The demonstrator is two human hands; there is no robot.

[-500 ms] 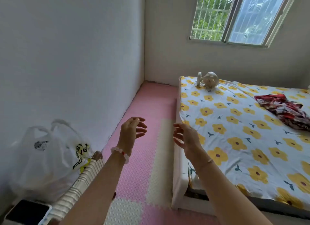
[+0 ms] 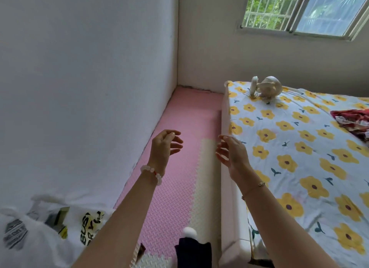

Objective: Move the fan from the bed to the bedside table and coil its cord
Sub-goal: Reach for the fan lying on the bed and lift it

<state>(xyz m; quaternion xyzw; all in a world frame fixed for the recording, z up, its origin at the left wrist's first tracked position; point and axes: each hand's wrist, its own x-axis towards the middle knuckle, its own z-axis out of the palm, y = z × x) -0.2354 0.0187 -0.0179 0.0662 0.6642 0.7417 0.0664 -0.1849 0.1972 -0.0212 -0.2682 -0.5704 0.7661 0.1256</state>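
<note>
Head view: fan [image 2: 266, 87] lying on its side at far left corner of bed [image 2: 299, 148], well beyond both empty, loosely spread hands, right hand [image 2: 233, 154] nearer than left hand [image 2: 164, 146].

The bed [image 2: 299, 148], covered by a white sheet printed with yellow flowers, fills the right side of the view. A small white fan [image 2: 267, 87] lies on the bed's far corner, below the barred window [image 2: 303, 10]. A red patterned cloth [image 2: 353, 122] is crumpled on the bed at the right edge. Left of the bed, pink and cream foam floor mats [image 2: 179, 168] run to the white wall. 2 bare arms reach forward: the left hand [image 2: 164, 146] hangs above the mats, fingers loosely spread and empty, a beaded bracelet [image 2: 152, 172] on its wrist; the right hand [image 2: 232, 153] hovers over the bed's near edge, likewise empty. A white plastic bag [image 2: 40, 231] sits far left of the bed.
</note>
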